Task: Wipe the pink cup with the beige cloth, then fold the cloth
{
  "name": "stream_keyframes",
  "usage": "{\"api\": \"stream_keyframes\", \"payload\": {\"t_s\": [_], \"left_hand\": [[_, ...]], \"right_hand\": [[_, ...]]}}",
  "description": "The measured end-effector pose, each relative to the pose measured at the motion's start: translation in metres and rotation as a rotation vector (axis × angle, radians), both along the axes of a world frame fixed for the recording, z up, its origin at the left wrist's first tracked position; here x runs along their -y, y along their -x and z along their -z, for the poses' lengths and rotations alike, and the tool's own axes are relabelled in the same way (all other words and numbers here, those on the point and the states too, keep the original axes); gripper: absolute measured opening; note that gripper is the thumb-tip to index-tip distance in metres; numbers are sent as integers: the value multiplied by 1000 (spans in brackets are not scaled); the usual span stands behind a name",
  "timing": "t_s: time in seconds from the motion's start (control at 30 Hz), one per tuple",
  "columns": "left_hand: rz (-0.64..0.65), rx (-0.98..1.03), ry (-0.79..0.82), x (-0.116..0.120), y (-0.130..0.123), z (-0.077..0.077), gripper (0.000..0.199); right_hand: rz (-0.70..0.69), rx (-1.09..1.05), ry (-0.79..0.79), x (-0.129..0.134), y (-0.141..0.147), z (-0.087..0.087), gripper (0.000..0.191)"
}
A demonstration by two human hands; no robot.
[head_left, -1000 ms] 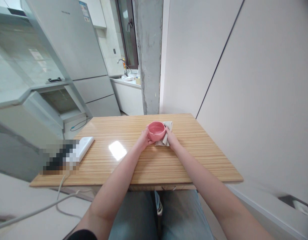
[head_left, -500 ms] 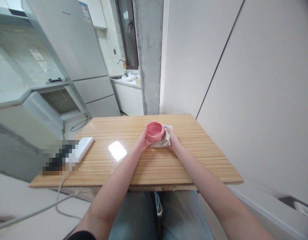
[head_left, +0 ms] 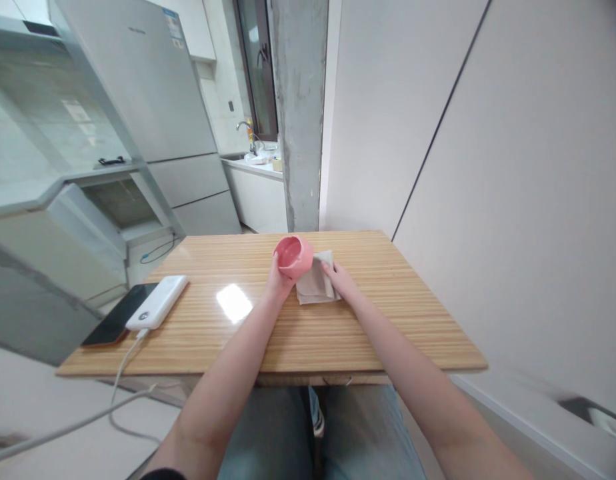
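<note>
Tilted to the left above the table, a pink bowl (head_left: 299,259) is gripped by my left hand (head_left: 278,279), which wraps around its left and lower side. To the right of the bowl, my right hand (head_left: 339,279) pinches a folded beige cloth (head_left: 315,283) at its right edge. The cloth hangs spread out just below and beside the bowl's right side; I cannot tell whether it touches the bowl. Part of the bowl's underside and some of my left fingers are hidden.
At the left of the striped wooden table (head_left: 408,320) lie a white power bank (head_left: 161,300) and a dark phone (head_left: 115,317). A white cable (head_left: 119,380) runs off the table's front left edge. A wall (head_left: 488,200) stands along the right side.
The bowl has moved left and tipped over to the left in my left hand. My right hand has drawn the cloth out from beside the bowl, and more of the cloth shows.
</note>
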State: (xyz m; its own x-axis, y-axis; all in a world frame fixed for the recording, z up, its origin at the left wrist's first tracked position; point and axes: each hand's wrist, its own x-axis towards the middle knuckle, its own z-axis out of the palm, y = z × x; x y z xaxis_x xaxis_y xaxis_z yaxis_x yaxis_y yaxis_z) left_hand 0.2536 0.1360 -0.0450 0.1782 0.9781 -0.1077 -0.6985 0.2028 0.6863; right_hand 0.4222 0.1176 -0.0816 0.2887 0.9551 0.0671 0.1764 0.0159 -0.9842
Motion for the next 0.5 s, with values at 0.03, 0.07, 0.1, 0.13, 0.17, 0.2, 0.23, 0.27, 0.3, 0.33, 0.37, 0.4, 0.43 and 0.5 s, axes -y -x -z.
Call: {"api": "stream_keyframes", "payload": {"t_s": [0.03, 0.07, 0.1, 0.13, 0.17, 0.2, 0.23, 0.27, 0.3, 0.33, 0.37, 0.4, 0.43, 0.5], "left_hand": [[19, 11, -29, 1, 0, -1, 47], [43, 16, -56, 2, 0, -2, 47], [71, 16, -81, 4, -1, -1, 48], [102, 10, -99, 5, -3, -1, 48], [136, 0, -116, 7, -5, 0, 49], [170, -13, -129, 8, -7, 2, 48], [202, -32, -138, 10, -9, 3, 47], [236, -54, -144, 11, -11, 5, 46], [273, -77, -146, 12, -13, 7, 45], [312, -102, -147, 13, -14, 9, 45], [355, -133, -148, 13, -15, 11, 45], [395, -170, -155, 14, -15, 13, 46], [430, -209, -169, 14, -16, 15, 46], [467, -290, -203, 14, -16, 20, 50]], "right_hand": [[100, 95, -85, 1, -3, 0, 63], [203, 157, -186, 2, -6, -1, 70], [280, 179, -279, 2, -8, -1, 73], [298, 160, -340, 3, -9, -2, 73], [251, 109, -359, 4, -8, -3, 71], [162, 36, -342, 4, -7, -4, 68], [54, -41, -307, 4, -5, -5, 65], [-43, -113, -269, 4, -2, -6, 62], [-113, -179, -236, 4, 0, -8, 60], [-148, -243, -215, 4, 1, -10, 58], [-157, -308, -201, 4, 1, -12, 55], [-158, -373, -182, 4, 0, -15, 53], [-161, -432, -151, 5, -3, -17, 52], [-186, -496, -71, 8, -10, -22, 50]]}}
